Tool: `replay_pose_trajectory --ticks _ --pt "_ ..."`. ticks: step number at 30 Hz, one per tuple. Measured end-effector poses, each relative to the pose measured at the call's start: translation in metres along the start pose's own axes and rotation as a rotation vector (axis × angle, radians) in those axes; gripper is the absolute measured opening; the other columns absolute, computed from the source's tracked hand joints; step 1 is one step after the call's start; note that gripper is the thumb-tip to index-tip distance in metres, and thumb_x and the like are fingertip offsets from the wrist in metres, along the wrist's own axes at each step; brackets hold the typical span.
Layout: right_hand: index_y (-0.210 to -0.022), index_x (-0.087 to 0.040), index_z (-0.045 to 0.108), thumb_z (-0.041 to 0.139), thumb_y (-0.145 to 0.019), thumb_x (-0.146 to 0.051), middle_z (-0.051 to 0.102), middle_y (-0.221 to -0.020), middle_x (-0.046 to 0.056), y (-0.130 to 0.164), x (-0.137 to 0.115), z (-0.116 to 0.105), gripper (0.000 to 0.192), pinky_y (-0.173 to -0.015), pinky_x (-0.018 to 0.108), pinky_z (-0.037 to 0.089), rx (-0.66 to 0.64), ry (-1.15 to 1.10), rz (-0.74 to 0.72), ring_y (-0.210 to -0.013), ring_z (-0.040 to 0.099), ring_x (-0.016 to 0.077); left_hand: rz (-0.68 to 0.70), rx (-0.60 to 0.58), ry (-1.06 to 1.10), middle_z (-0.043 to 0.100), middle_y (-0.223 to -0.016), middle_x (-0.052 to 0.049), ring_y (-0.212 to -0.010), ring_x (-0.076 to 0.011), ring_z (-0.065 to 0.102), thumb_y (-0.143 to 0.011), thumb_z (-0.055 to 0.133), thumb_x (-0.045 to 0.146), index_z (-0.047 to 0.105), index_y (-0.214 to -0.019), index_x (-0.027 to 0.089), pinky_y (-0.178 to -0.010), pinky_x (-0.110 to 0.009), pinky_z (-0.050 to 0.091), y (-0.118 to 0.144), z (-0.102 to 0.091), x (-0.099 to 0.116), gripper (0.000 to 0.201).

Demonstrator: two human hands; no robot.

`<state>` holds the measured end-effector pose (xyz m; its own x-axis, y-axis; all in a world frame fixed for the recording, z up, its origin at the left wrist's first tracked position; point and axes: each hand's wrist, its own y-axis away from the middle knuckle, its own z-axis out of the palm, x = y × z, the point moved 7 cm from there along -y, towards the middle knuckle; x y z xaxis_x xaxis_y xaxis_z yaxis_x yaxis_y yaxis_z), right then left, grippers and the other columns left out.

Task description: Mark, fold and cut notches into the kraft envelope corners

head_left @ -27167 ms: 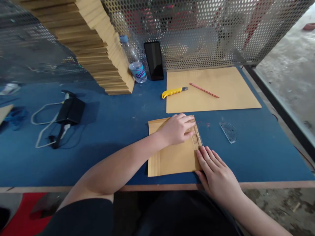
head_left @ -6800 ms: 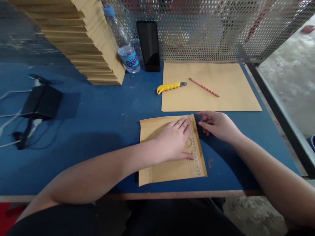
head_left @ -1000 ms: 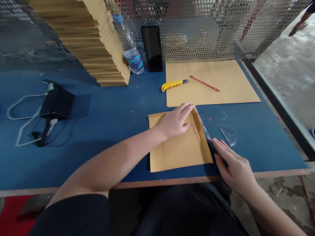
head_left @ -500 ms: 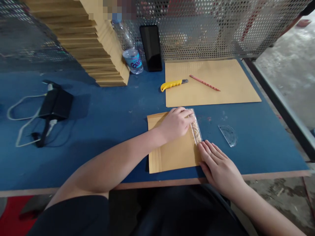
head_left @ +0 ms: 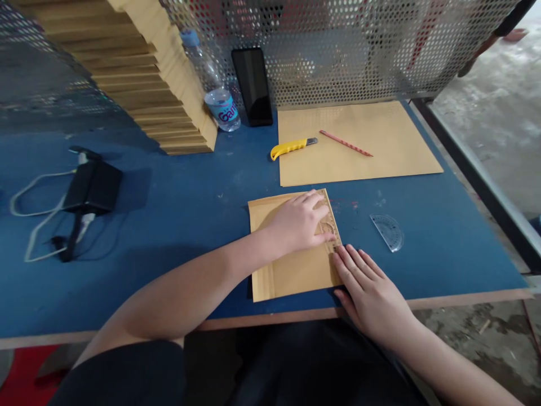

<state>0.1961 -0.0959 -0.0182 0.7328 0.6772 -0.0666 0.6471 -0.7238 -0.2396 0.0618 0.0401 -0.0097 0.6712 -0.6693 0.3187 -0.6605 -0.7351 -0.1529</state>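
My left hand point(head_left: 301, 223) lies flat, fingers spread, on the small brown envelope point(head_left: 291, 265) and presses the clear ruler point(head_left: 328, 223) along its right edge; the grip is open, nothing is closed inside it. My right hand point(head_left: 372, 293) is also open and flat, at about 5 o'clock from the left one, with the fingertips point(head_left: 341, 259) touching the lower end of the ruler and the envelope edge. The envelope sits near the front edge of the blue surface point(head_left: 177, 214). At 12 o'clock from it lies a big brown sheet point(head_left: 380, 163) with a pencil point(head_left: 345, 143) on it and a yellow cutter point(head_left: 291, 148) at its left border. A protractor point(head_left: 387, 231) is at 3 o'clock, apart from my hands. I think to do this step well I must keep even pressure on both ends of the ruler, so it does not slide, and hold its edge parallel to the envelope border
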Motion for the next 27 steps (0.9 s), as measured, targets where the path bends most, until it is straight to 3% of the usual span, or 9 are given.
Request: replay_pose_trajectory --ticks 6,9,12,14,16,18,22,27 --pt "-0.15 -0.003 0.056 0.055 -0.103 -0.023 0.056 -0.159 0.023 0.0 -0.002 -0.004 0.051 -0.114 0.063 0.056 0.0 -0.031 -0.012 -0.148 0.054 0.0447 -0.029 -0.052 0.041 0.049 -0.165 -0.022 -0.154 -0.0387 0.048 -0.083 0.085 0.067 0.068 -0.139 0.012 -0.125 -0.05 0.046 0.001 0.0 -0.003 0.08" --pt "-0.151 -0.007 0.056 0.055 -0.104 -0.024 0.06 -0.156 0.021 -0.002 0.005 -0.014 0.05 -0.112 0.059 0.057 0.011 -0.122 -0.044 -0.146 0.058 0.041 -0.051 -0.091 0.057 0.045 -0.168 -0.022 -0.158 -0.0391 0.043 -0.081 0.087 0.067 0.066 -0.142 0.011 -0.128 -0.05 0.042 0.001 0.001 -0.004 0.086" --pt "-0.152 -0.016 0.057 0.054 -0.104 -0.02 0.072 -0.142 0.015 -0.005 0.035 -0.033 0.048 -0.107 0.048 0.061 0.061 -0.211 -0.034 -0.136 0.067 0.0311 -0.064 -0.125 0.057 0.043 -0.17 -0.024 -0.16 -0.0422 0.038 -0.074 0.088 0.075 0.062 -0.147 0.01 -0.132 -0.054 0.036 0.001 0.003 -0.004 0.101" --pt "-0.138 -0.018 0.068 0.06 -0.103 -0.022 0.08 -0.121 0.013 -0.008 0.069 -0.046 0.037 -0.1 0.044 0.062 0.132 -0.131 0.065 -0.114 0.075 0.0291 -0.067 -0.134 0.054 0.041 -0.17 -0.025 -0.161 -0.0433 0.036 -0.071 0.086 0.08 0.062 -0.147 0.011 -0.133 -0.056 0.033 0.001 0.004 -0.004 0.105" --pt "-0.128 -0.018 0.073 0.063 -0.102 -0.031 0.078 -0.115 0.014 -0.011 0.105 -0.048 0.03 -0.095 0.048 0.062 0.11 -0.002 0.194 -0.103 0.074 0.0315 -0.066 -0.134 0.051 0.041 -0.17 -0.025 -0.16 -0.0437 0.037 -0.072 0.085 0.081 0.062 -0.145 0.013 -0.132 -0.057 0.033 0.001 0.005 -0.003 0.103" --pt "-0.13 -0.02 0.072 0.066 -0.1 -0.047 0.074 -0.12 0.014 -0.013 0.133 -0.04 0.041 -0.098 0.052 0.06 0.014 0.03 0.268 -0.107 0.07 0.0351 -0.063 -0.13 0.046 0.041 -0.17 -0.025 -0.16 -0.0444 0.037 -0.072 0.085 0.081 0.061 -0.146 0.014 -0.132 -0.059 0.033 0.001 0.005 -0.002 0.102" --pt "-0.139 -0.023 0.068 0.071 -0.092 -0.06 0.069 -0.125 0.015 -0.016 0.155 -0.02 0.06 -0.102 0.054 0.058 -0.098 -0.017 0.289 -0.113 0.068 0.0369 -0.06 -0.136 0.033 0.039 -0.171 -0.026 -0.16 -0.0466 0.036 -0.074 0.084 0.08 0.062 -0.147 0.016 -0.131 -0.063 0.032 0.001 0.005 0.0 0.1" --pt "-0.132 -0.02 0.069 0.067 -0.093 -0.057 0.07 -0.123 0.014 -0.014 0.171 -0.016 0.054 -0.092 0.049 0.06 -0.157 -0.113 0.348 -0.104 0.071 0.0336 -0.048 -0.174 0.026 0.033 -0.174 -0.028 -0.163 -0.0468 0.03 -0.079 0.082 0.078 0.063 -0.148 0.013 -0.133 -0.063 0.027 0.002 0.007 0.001 0.097"
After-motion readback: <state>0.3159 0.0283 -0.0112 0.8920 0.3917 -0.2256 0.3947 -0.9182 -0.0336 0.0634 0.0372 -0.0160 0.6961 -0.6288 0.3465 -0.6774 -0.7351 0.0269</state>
